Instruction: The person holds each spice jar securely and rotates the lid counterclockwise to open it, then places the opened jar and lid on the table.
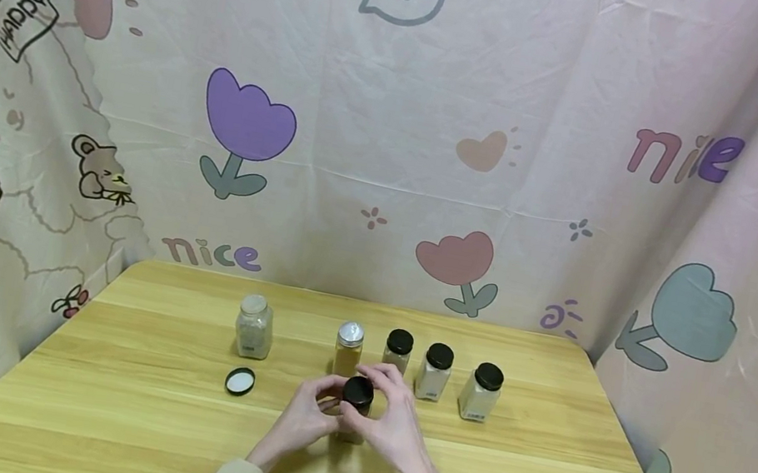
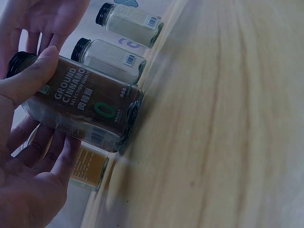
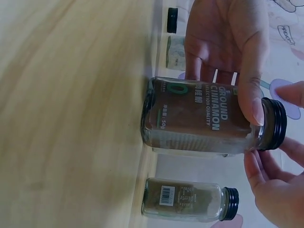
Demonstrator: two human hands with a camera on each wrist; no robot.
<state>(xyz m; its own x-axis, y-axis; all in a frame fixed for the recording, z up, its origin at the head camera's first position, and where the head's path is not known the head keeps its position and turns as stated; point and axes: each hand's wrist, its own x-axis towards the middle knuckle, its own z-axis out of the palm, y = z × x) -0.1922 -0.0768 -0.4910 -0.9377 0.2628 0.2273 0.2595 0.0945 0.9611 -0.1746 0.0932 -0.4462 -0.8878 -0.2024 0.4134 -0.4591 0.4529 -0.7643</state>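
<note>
A square glass jar of brown ground cinnamon stands upright near the table's front middle, its label readable in both wrist views. My left hand grips the body, thumb laid across the label just below the neck and fingers around the far side. At the black lid is my right hand, its thumb and fingers curled around it. In the right wrist view the right fingertips are right at the lid's lower edge. Behind the jar is a silver-capped jar of amber powder.
Three black-lidded jars line up behind and to the right, among them one of pale contents. At the left stands a jar without a black lid. A loose black lid lies white inside up in front of it on the wooden table.
</note>
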